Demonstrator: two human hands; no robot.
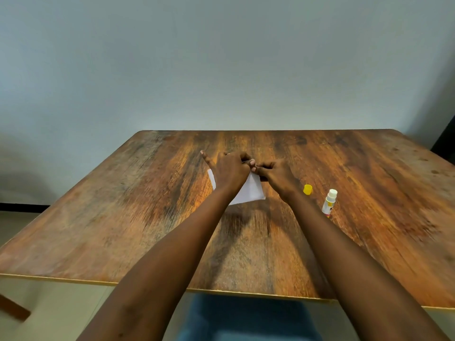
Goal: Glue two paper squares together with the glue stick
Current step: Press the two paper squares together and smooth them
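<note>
Wooden surface (147, 217): uncapped glue stick (329, 202) upright to the right, yellow cap (307, 189) just beside it, both clear of the hands. White paper (251, 190) at centre, partly hidden under left hand (230, 172). Both grips curled and pinching the paper's far edge, fingertips meeting; right hand (278, 177) alongside. Forearms stretched forward, converging.

Left hand (230, 172) seemingly hides most white paper (251, 190).
</note>
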